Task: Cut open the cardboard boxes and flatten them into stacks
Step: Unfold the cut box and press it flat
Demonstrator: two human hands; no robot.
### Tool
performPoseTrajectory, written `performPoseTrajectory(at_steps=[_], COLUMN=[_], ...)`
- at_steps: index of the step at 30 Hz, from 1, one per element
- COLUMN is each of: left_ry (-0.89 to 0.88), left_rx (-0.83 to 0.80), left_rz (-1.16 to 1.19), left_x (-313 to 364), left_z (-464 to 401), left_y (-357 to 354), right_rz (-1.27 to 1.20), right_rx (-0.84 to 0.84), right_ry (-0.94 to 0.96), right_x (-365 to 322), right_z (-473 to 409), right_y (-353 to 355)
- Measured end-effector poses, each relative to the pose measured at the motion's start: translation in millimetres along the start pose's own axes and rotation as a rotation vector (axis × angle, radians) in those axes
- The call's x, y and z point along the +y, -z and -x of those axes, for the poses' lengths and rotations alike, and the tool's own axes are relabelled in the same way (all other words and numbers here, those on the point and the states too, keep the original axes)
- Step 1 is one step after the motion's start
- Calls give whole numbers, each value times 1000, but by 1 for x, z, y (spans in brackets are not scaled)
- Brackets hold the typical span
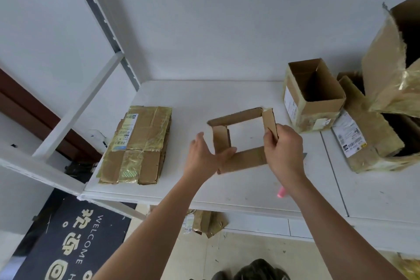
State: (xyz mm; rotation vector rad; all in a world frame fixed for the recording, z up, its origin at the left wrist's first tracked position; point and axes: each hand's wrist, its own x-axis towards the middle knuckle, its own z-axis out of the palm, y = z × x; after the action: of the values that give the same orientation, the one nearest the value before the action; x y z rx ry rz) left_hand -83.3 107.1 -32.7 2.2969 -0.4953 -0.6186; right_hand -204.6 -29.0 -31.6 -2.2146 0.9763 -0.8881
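Currently, far left on the bench (227,191): a stack of flattened boxes (138,143), taped, lying flat near the left edge. Centre: a small box (241,138) with both ends already open, so it reads as a square sleeve with the bench top visible through it. Left hand (204,157) holds its left wall, thumb inside, fingers (200,141) spread outside. Right hand (284,150) grips the right wall, fingers curled over the top edge. Just behind the right wrist lies something pink (281,193), possibly the cutter handle; mostly hidden, cannot confirm. Right: an upright open box (311,95), then a leaning heap of larger open boxes (381,98), all still uncut.

Step in hand, by judgement: collapsing the cut sleeve. Next move calls for pushing opposite corners together so the sleeve folds flat along its creases, then carrying it left onto the stack. The upright box would follow.
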Motion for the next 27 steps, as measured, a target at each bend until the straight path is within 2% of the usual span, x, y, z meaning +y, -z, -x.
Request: performPoseTrajectory(at_steps=[2,5,8,11,14,16,17,19,20,22,24,27], left_ry=[34,-40,-95,71,340,462,484,417,339,194,116,96], left_rx=[30,139,92,-68,-152,-180,-175,-122,-82,-30,0,8], left_rz=[65,192,433,852,1014,947,835,414,177,-119,-205,-244], left_x=[0,-3,-5,-11,-30,-44,-50,-64,-70,-79,-83,-82], left_z=[1,-3,-9,-13,-20,-23,-24,-27,-28,-26,-26,-28], left_y=[-8,-7,6,28,39,35,31,18,11,0,-9,-14], right_rz=[-69,-239,-264,-160,16,66,78,116,137,141,149,414], right_rx=[-27,-156,-251,-291,-368,-553,-673,-878,-927,-931,-840,-751], right_ry=[-16,-55,-4,193,340,325,286,191,160,111,145,342], right_x=[-3,-2,13,34,50,50,48,45,44,43,43,43], right_z=[1,2,2,4,13,18,22,29,32,35,35,38], right_y=[-5,-5,-1,-2,-9,-15,-18,-23,-26,-32,-39,-56])
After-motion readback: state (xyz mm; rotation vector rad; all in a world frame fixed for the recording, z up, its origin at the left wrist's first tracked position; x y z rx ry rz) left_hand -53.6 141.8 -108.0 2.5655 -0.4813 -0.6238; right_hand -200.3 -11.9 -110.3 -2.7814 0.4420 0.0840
